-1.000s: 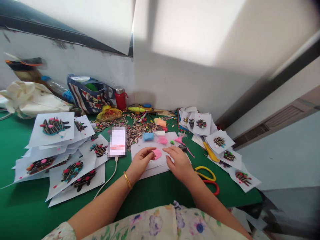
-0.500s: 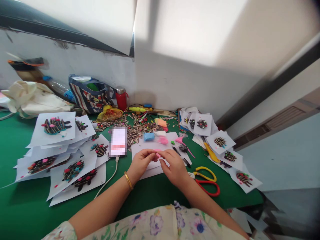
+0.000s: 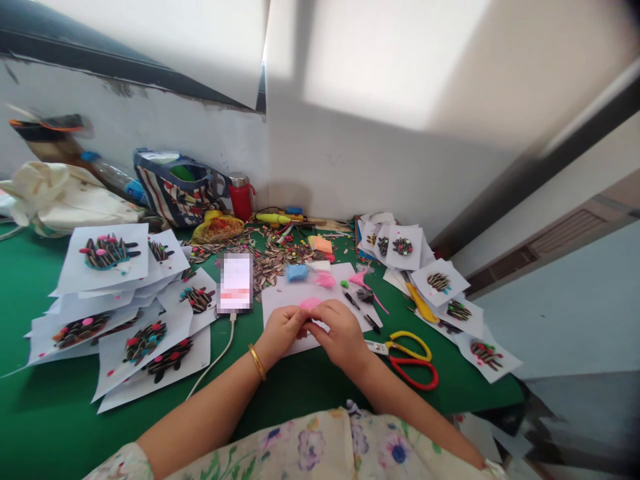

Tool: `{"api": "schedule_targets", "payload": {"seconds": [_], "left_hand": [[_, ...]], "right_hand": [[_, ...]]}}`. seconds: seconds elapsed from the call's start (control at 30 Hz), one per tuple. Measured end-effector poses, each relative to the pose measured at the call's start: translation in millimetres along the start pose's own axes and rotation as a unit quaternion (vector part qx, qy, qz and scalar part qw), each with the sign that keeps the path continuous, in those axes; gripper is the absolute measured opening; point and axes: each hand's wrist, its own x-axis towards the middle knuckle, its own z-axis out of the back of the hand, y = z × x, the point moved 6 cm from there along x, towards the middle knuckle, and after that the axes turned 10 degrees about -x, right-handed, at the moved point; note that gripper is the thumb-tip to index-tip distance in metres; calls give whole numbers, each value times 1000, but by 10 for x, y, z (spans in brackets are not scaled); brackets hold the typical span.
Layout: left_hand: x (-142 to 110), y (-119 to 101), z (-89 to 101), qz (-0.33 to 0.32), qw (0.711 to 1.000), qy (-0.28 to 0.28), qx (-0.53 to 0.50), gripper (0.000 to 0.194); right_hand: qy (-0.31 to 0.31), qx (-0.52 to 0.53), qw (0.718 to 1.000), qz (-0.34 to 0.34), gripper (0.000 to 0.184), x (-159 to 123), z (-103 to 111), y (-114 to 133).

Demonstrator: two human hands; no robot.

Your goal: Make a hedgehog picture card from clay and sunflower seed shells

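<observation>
On the near part of a white paper sheet (image 3: 280, 300), my left hand (image 3: 283, 331) and my right hand (image 3: 344, 335) meet with fingers closed. A soft pink piece of modelling clay (image 3: 310, 304) shows at their fingertips, and both hands appear to pinch it. Its lower edge is hidden behind the fingers. Further back on the sheet lie a blue clay packet (image 3: 297, 272) and a pink clay lump (image 3: 324, 279). Two black pens (image 3: 356, 305) lie just right of my right hand, and scissors with yellow and red handles (image 3: 413, 360) sit by my right wrist.
Papers with seed-and-clay animals (image 3: 145, 340) are piled at left, with more papers (image 3: 440, 283) at right. A phone (image 3: 235, 283) trails a white cable. Scattered striped seeds (image 3: 270, 267), a red flask (image 3: 241, 198) and a striped bag (image 3: 177, 190) stand along the wall.
My fingers have shifted slightly down and closed together, and more of the pink clay shows above them. The whole view has moved a little.
</observation>
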Motion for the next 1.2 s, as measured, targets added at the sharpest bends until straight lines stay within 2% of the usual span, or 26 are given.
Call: {"api": "schedule_targets", "payload": {"seconds": [0.1, 0.2, 0.27, 0.37, 0.43, 0.5, 0.67, 0.8, 0.97, 1.1, 1.2], "left_hand": [[21, -77, 101, -65, 997, -37, 30, 55], [44, -134, 218, -128, 975, -92, 153, 35], [65, -119, 187, -154, 953, -57, 255, 35], [83, 17, 61, -146, 918, 51, 366, 65], [81, 105, 8, -126, 899, 91, 409, 78], [76, 146, -20, -111, 890, 105, 429, 81], [53, 111, -27, -76, 887, 80, 449, 78], [23, 18, -37, -90, 881, 48, 463, 75], [22, -23, -45, -108, 875, 26, 472, 73], [49, 57, -79, -122, 872, 52, 470, 79], [69, 141, -92, -114, 872, 77, 469, 82]], "right_hand": [[-17, 2, 1000, -20, 10, 18, 55, -168], [-31, -6, 995, -97, 9, 15, 110, -503], [-15, -9, 990, -141, 10, -4, 103, -721], [43, -42, 989, -135, 12, -30, 27, -891], [68, -83, 988, -113, 15, -44, -34, -918], [82, -115, 985, -100, 18, -53, -101, -917], [95, -184, 973, -99, 16, -52, -217, -914], [97, -206, 969, -100, 23, -86, -188, -940], [104, -229, 966, -64, 37, -195, -158, -909], [120, -260, 956, -67, 51, -222, -212, -903], [147, -285, 944, -76, 54, -196, -238, -903]]}}
